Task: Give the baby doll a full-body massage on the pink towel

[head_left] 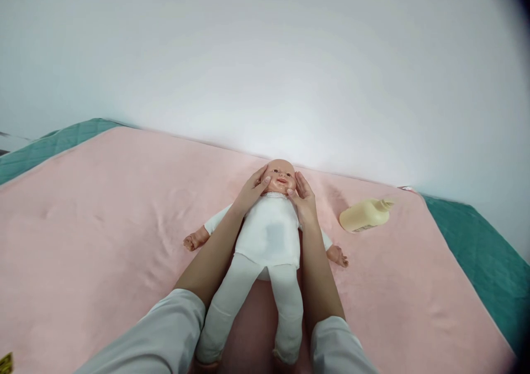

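A baby doll in white clothes lies on its back, head away from me and legs toward me. Its arms are spread out to both sides. My left hand cups the left side of the doll's head, with the thumb on its cheek. Against the other side of the head, my right hand is curved the same way, its thumb near the jaw. The two hands hold the head between them. My forearms run along either side of the doll's body, over its arms.
A pale yellow pump bottle lies tilted to the right of the doll. Beneath everything is a pink sheet, with a green cover showing at its sides. A white wall rises behind. A small yellow-and-black item shows at the lower left.
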The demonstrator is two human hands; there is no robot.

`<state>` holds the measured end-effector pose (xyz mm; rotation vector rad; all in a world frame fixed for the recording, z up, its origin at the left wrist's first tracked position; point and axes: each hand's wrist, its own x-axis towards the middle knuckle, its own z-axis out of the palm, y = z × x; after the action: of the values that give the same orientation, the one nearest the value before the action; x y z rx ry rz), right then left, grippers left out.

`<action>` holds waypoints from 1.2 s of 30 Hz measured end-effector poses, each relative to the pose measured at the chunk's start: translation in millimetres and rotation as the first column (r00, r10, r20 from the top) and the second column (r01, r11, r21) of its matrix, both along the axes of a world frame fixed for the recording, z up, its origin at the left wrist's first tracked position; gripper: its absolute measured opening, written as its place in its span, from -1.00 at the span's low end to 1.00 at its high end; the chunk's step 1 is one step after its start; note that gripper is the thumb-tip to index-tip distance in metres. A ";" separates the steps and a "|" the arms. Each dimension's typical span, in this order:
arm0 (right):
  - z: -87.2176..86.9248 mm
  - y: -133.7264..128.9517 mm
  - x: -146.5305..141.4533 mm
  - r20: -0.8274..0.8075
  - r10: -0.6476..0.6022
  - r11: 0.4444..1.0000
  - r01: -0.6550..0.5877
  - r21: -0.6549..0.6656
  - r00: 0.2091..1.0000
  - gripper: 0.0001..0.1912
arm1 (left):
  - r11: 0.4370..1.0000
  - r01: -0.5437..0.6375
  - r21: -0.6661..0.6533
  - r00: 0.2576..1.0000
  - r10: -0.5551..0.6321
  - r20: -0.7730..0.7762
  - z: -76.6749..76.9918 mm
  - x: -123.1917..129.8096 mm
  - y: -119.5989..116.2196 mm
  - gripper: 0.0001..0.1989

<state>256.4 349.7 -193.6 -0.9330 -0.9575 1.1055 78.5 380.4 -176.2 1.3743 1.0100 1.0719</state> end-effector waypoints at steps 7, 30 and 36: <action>4.5 -2.7 -7.4 0.154 -0.045 0.999 0.048 -0.010 0.987 -0.09 | 0.996 -0.007 0.092 0.999 0.011 -0.047 -10.4 4.4 0.5 -0.09; -0.8 0.7 -0.9 0.077 -0.025 0.999 0.024 0.024 0.997 -0.20 | 0.999 0.008 0.038 1.000 -0.009 0.021 -6.6 -2.2 0.5 -0.16; -6.7 3.0 3.1 -0.024 0.011 1.000 -0.011 0.025 1.000 -0.22 | 1.000 0.017 -0.015 1.000 -0.017 0.022 -2.7 -5.6 1.3 -0.18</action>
<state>259.5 352.7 -200.3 -0.8929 -0.9555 1.1096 72.9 381.8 -178.9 1.3541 0.9868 1.0627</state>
